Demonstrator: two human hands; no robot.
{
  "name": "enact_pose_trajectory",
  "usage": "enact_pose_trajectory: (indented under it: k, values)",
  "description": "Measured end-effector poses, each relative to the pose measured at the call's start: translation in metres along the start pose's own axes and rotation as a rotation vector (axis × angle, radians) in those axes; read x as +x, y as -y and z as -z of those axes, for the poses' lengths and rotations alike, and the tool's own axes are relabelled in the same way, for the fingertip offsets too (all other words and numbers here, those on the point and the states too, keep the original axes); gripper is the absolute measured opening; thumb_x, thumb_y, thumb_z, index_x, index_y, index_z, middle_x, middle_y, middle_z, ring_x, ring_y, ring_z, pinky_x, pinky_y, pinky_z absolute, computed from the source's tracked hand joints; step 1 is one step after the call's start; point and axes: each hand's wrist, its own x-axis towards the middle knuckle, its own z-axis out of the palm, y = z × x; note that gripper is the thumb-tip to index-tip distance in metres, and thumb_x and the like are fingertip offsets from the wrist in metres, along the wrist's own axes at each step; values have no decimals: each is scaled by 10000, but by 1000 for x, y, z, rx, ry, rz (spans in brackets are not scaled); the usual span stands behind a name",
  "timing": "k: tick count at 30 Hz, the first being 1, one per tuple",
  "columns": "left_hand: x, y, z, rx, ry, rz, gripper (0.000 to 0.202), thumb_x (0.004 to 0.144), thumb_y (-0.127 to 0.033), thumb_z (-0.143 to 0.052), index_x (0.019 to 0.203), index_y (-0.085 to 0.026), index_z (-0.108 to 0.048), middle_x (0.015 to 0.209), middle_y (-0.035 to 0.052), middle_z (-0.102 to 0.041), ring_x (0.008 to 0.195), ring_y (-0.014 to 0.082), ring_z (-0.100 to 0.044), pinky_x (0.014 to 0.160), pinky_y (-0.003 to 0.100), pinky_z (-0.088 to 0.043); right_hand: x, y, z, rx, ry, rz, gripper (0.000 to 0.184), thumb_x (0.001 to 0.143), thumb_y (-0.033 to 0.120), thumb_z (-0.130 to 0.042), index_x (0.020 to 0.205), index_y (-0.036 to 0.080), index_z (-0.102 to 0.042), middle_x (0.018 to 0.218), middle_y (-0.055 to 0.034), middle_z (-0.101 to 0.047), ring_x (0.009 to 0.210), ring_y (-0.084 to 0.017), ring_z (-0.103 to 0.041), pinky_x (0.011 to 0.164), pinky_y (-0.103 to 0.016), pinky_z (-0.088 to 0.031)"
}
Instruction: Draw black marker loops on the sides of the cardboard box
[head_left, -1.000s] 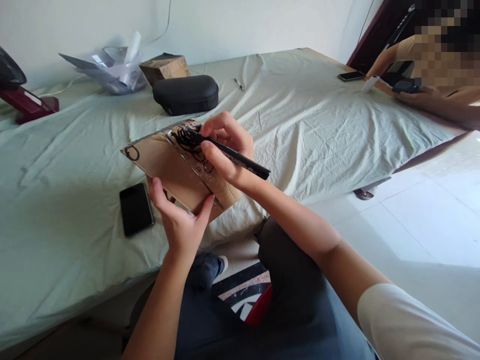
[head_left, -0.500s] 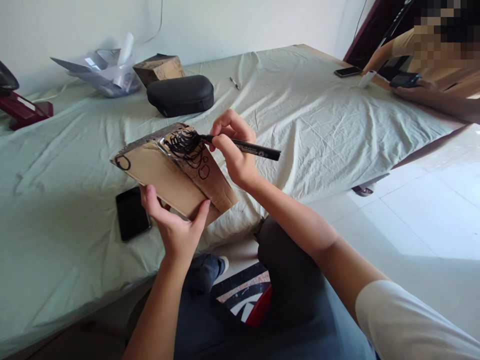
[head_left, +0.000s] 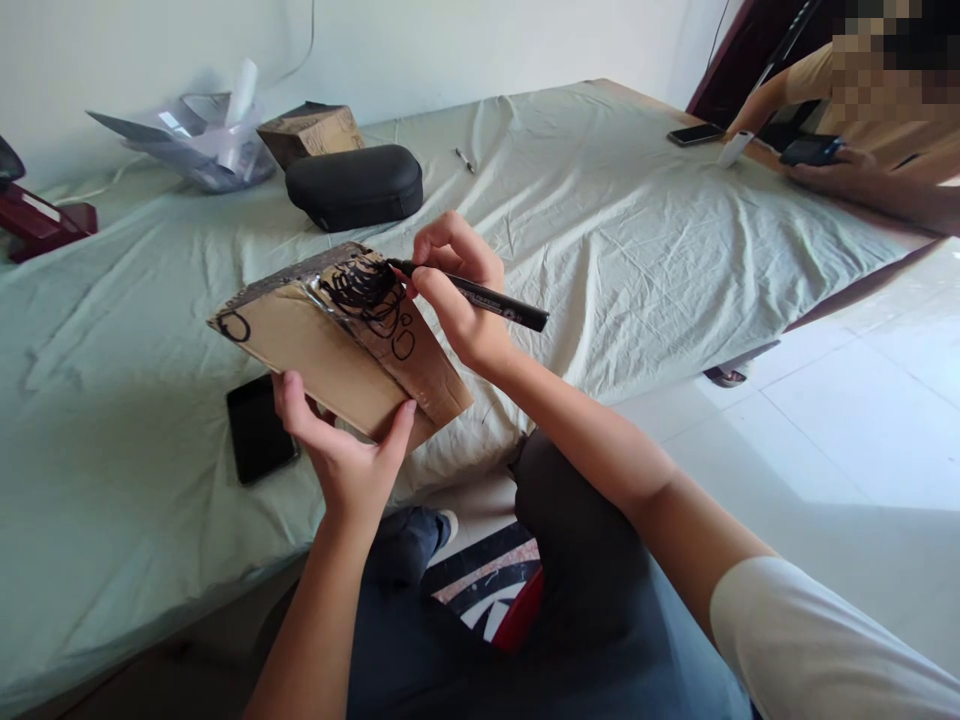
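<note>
My left hand (head_left: 341,455) grips the near edge of a flat cardboard box (head_left: 330,345) held up over the bed's front edge. Clear tape runs across the box and is covered with black scribbles and small circles. My right hand (head_left: 457,295) is closed on a black marker (head_left: 480,296), its tip resting on the scribbled patch at the box's upper right. The marker's back end points right.
A black phone (head_left: 255,430) lies on the pale green sheet (head_left: 600,230) under the box. Behind are a black case (head_left: 354,185), a small brown carton (head_left: 309,130), crumpled plastic (head_left: 195,140) and a pen (head_left: 465,160). Another person's hands (head_left: 829,165) and a phone (head_left: 697,133) are at the far right.
The marker tip has moved over the scribbled patch, its back end swinging up and then slightly down. The box has drifted a little left with my left hand.
</note>
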Motion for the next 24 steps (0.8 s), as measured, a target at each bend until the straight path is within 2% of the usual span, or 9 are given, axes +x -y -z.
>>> enact_pose_trajectory:
  k: [6,10,15,24]
  values:
    - [1,1,-1,-10,0,27,1231,876,-516,-919,1752,-192,-118,1838,329,-180,1774,423,-247,1436,662,-270,1,-8,0,3,17,62,91,945,305,-592,893,283,-520,825,17,-516,753,-181,-597,740,-338,-590]
    - [3,2,-1,-42,-29,-34,1248,856,-457,-953,1770,-170,-152,1834,329,-198,1769,437,-251,1435,649,-275,1,-5,0,-64,64,36,119,915,286,-624,864,282,-516,800,22,-560,762,-177,-582,737,-322,-568]
    - [4,1,-2,-35,-27,-35,1256,858,-448,-955,1779,-186,-141,1831,328,-212,1763,430,-272,1424,656,-302,0,-1,-3,61,69,247,133,868,343,-579,805,285,-476,693,51,-499,630,-149,-456,646,-327,-460]
    - [4,0,-2,-47,-25,-22,1256,864,-484,-945,1782,-194,-139,1840,323,-200,1769,455,-250,1407,668,-335,-6,6,-3,-48,171,287,128,893,286,-564,848,286,-444,737,42,-527,674,-149,-486,701,-327,-505]
